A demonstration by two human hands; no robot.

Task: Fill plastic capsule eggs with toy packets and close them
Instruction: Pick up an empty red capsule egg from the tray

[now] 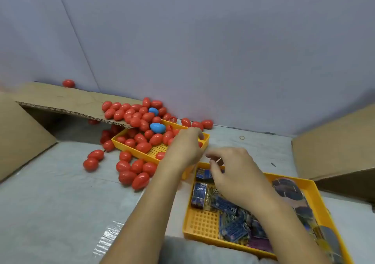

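Centrally, left hand (183, 149) over egg tray (125, 145) rim

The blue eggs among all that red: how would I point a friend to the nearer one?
Start at the far yellow tray heaped with red eggs, just beyond the left hand. At the heap's middle, by the cardboard flap, lies the nearer blue egg. It is larger-looking and lower than the other blue egg.

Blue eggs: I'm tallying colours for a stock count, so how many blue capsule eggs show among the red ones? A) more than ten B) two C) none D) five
B: only two blue eggs show, one high in the pile and one lower at the far edge of the yellow egg tray; every other egg in view is red.
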